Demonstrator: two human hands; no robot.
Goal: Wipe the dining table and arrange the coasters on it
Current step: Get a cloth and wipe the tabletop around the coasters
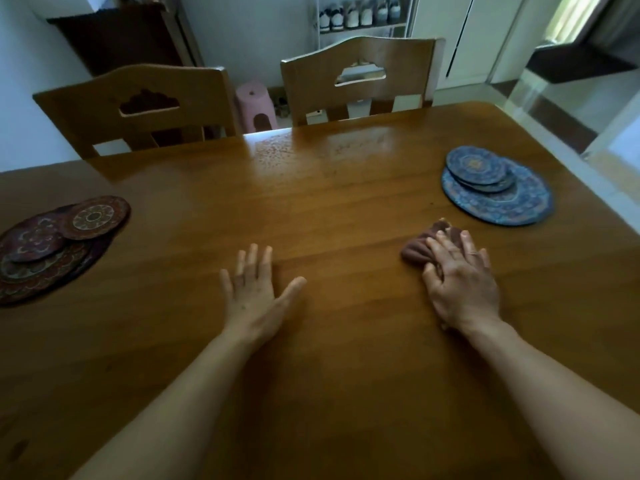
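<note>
Bench, cloth, coasters.
Wooden bench [329,202]; bunched brown cloth [417,249] right-centre; red coasters [52,244] stacked left, blue coasters [495,185] right.

On the wooden surface [329,188], the right hand [462,282] presses flat on a bunched brown cloth [417,249] at three o'clock. The left hand [254,292] rests open, fingers spread, near the centre. Blue coasters [498,187] lie stacked at two o'clock, red coasters [52,244] at nine. Two chairs [356,77] stand at twelve.
</note>
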